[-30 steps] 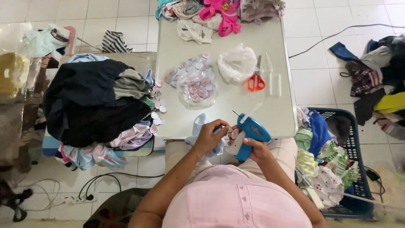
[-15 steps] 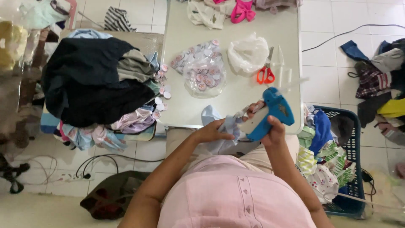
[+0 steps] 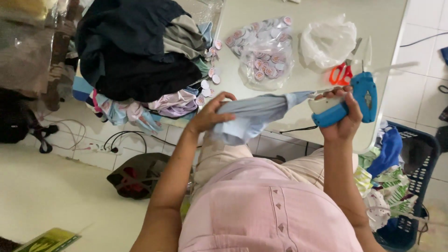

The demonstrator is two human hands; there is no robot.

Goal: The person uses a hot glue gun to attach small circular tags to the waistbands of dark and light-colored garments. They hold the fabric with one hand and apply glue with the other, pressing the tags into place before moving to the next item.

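Stretching a pale blue garment [image 3: 252,116] above the lap at the near edge of the white table [image 3: 317,18], the left hand [image 3: 212,114] pinches its bunched end while the right hand [image 3: 343,116] is wrapped tight around a blue tagging gun [image 3: 357,95], nose touching the cloth's far corner; orange scissors [image 3: 341,73] lie just behind

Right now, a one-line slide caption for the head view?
Left hand bunches pale blue cloth while right hand holds blue tagging gun at its end.

Your right hand [image 3: 343,119] has raised the blue tagging gun [image 3: 347,100]; your left hand [image 3: 210,114] now stretches the light-blue garment [image 3: 252,114] taut.
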